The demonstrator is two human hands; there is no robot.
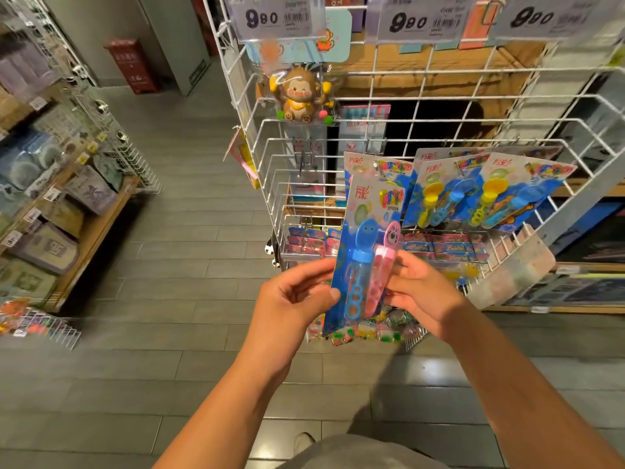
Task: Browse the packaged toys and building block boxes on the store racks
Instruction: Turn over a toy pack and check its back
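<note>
Both hands hold up a blue blister card of bubble wands, with one blue and one pink tube, in front of the white wire rack. My left hand pinches the card's left edge, thumb on its front. My right hand grips its right edge beside the pink tube. More bubble wand cards with yellow and blue wands hang on the rack's hooks just behind. A packaged brown monkey toy hangs higher up at the rack's left.
Price tags reading 9.90 hang along the rack's top. Small toy packs fill the rack's lower baskets. A wooden shelf of boxed goods stands at left, a red cabinet behind it. Grey floor tiles lie between.
</note>
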